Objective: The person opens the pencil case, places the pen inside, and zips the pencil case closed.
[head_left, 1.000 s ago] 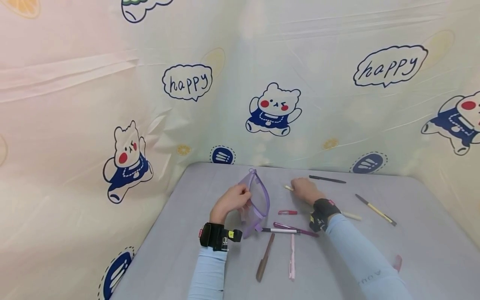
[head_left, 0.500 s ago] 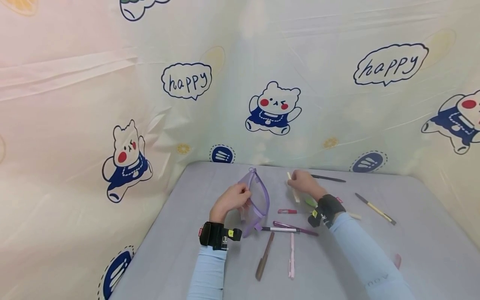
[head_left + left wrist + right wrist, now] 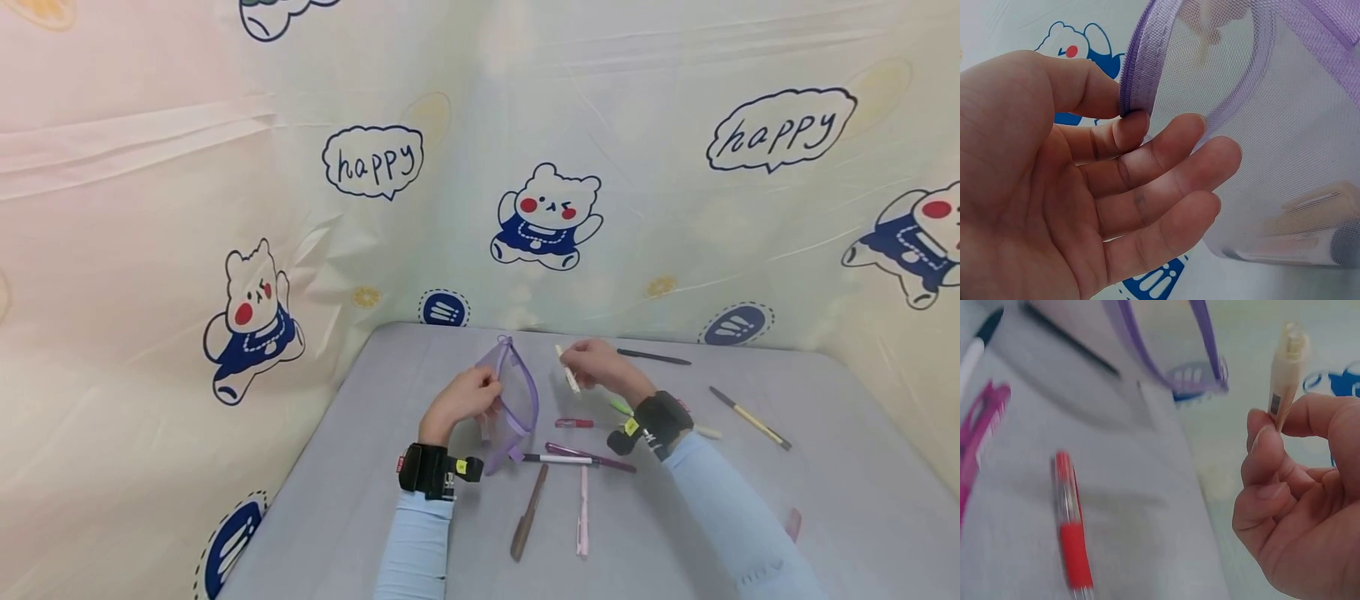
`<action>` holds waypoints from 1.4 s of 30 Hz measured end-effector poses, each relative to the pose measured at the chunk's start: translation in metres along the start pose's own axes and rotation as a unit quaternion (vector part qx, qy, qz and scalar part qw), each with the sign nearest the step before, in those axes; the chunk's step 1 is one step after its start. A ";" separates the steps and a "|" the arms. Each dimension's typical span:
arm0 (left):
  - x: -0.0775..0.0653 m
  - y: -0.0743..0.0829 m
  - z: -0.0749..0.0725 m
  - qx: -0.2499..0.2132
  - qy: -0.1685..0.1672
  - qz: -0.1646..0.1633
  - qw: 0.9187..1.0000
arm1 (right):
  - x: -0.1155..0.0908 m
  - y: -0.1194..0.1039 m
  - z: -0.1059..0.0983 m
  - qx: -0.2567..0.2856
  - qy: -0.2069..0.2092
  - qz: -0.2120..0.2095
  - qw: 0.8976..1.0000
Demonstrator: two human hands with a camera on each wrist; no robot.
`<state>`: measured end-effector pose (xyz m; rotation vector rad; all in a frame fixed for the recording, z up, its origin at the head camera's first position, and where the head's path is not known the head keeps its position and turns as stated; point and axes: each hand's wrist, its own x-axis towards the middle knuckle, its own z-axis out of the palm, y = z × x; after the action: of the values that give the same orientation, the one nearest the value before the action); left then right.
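Note:
A purple mesh pencil pouch (image 3: 536,398) stands with its zipped mouth spread apart. My left hand (image 3: 463,398) pinches its zipper edge between thumb and index finger, and the other fingers lie loosely along the mesh (image 3: 1310,112). To the right of the pouch, my right hand (image 3: 603,364) holds a cream pen (image 3: 1286,375) between thumb and fingers, one end pointing up. Something pale with a dark end (image 3: 1307,231) shows dimly through the pouch's lower mesh.
Near the pouch lie a red pen (image 3: 574,423), a purple pen (image 3: 615,464), a white-and-black pen (image 3: 558,459), a brown pen (image 3: 529,512) and a pink pen (image 3: 583,512). A green pen (image 3: 621,407) is partly behind my right wrist. Farther off are black (image 3: 654,357) and yellow-grey pens (image 3: 750,417).
My right hand has raised the cream pen, turned it more upright and brought it left towards the pouch. A green pen has come into view below that hand. My left hand has kept its place.

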<state>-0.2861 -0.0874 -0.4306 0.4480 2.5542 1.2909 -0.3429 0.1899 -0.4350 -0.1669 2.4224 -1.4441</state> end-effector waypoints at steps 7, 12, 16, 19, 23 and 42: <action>0.000 0.001 -0.001 0.001 0.001 -0.001 1.000 | -0.010 -0.018 0.015 -0.006 -0.043 -0.028 0.999; -0.001 0.002 -0.001 0.000 0.002 -0.006 1.000 | -0.012 -0.023 0.021 -0.017 -0.060 -0.045 0.997; -0.001 0.002 -0.001 -0.001 0.002 -0.004 1.000 | -0.013 -0.024 0.025 -0.027 -0.076 -0.045 0.996; -0.001 0.001 0.000 -0.001 0.003 -0.005 1.000 | -0.015 -0.026 0.027 -0.016 -0.089 -0.044 0.995; -0.001 0.001 0.000 -0.001 0.004 -0.007 1.000 | -0.017 -0.029 0.030 -0.008 -0.102 -0.041 0.994; -0.001 -0.001 -0.002 0.004 -0.005 -0.016 1.000 | -0.008 -0.041 0.048 -0.015 -0.105 -0.061 0.993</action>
<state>-0.2862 -0.0897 -0.4301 0.4125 2.5475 1.2652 -0.3219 0.1317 -0.4183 -0.4567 2.2980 -1.3644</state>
